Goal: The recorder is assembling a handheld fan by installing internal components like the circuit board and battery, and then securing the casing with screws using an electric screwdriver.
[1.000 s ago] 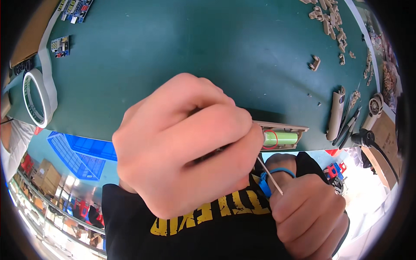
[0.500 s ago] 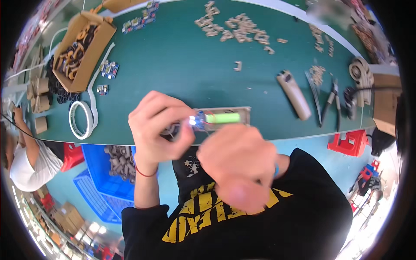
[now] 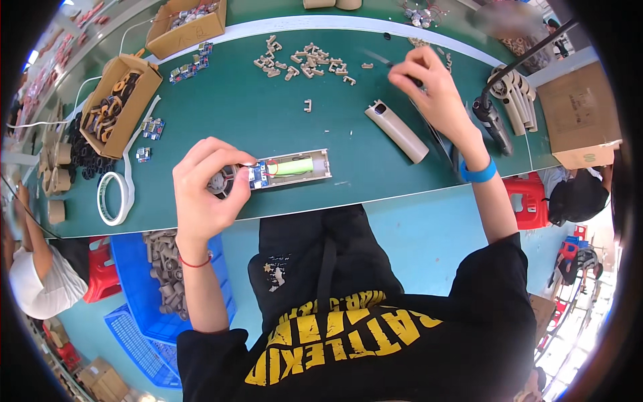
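My left hand [image 3: 213, 181] pinches the blue circuit board [image 3: 258, 176] at the left end of an open beige housing half [image 3: 327, 167], near the table's front edge. Inside the housing lies a green cylindrical battery [image 3: 291, 166], with red wire beside the board. A round grilled fan part [image 3: 221, 181] is partly hidden behind the left fingers. My right hand [image 3: 432, 90] is raised at the right, fingers closed on a thin tool [image 3: 381, 59] with a dark grip; its pale tip is blurred. Below that hand lies a beige casing [image 3: 396, 132].
Small beige plastic parts [image 3: 311, 61] are scattered at the back. A cardboard box of rings [image 3: 114, 100] and a tape roll [image 3: 112, 199] sit at left. Pliers, partly hidden, lie under the right forearm. A blue crate [image 3: 151, 288] stands below the table; a cardboard box [image 3: 579, 110] is at right.
My right hand has moved from in front of the housing up to the right and now holds the thin tool. My left hand stays at the circuit board. The whole view has shifted.
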Available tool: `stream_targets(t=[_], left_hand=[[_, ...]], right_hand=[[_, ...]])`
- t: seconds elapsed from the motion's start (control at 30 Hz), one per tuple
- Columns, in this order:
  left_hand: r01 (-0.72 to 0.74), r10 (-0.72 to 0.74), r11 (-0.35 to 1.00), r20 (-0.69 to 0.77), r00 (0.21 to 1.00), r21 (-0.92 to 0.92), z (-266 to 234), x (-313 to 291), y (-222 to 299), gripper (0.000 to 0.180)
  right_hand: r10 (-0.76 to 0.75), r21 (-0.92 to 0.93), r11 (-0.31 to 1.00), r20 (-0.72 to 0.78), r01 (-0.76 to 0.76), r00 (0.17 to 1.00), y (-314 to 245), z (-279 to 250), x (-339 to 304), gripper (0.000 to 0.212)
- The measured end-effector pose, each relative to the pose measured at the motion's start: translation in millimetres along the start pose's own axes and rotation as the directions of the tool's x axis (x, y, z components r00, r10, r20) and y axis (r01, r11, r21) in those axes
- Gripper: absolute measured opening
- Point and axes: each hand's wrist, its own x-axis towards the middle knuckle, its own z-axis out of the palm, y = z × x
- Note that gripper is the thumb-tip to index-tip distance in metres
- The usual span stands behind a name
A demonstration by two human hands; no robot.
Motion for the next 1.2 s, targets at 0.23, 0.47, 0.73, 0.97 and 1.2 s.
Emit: stream_targets(t=[0.23, 0.47, 0.73, 0.97, 1.2], left_hand=[[0.019, -0.018, 0.999, 0.015, 1.0, -0.031, -1.3, -2.6, -0.1, 0.013], [0.005, -0.005, 0.998, -0.002, 1.0, -0.058, -0.7, -4.7, 0.5, 0.012], [-0.014, 0.013, 0.999, -0.018, 1.0, -0.041, 1.1, -3.3, -2.1, 0.012], [0.01, -0.011, 0.999, -0.009, 1.0, -0.045, 1.5, -2.0, -3.7, 0.014], [0.002, -0.003, 0.998, -0.01, 1.0, -0.055, -3.4, -6.7, -5.4, 0.014]], right_hand=[[0.124, -0.341, 0.937, 0.136, -0.071, 0.983, -63.9, -8.4, -29.6, 0.033], [0.533, 0.174, 0.813, 0.16, -0.555, 0.831, -66.5, -6.3, -43.8, 0.03], [0.473, 0.698, 0.166, 0.563, -0.696, 0.678, -84.5, -7.5, -58.5, 0.029], [0.567, 0.598, -0.007, 0.663, -0.802, 0.489, -78.0, -1.2, -32.3, 0.037], [0.534, 0.538, 0.268, 0.607, -0.799, 0.588, -91.6, -10.0, -20.7, 0.039]])
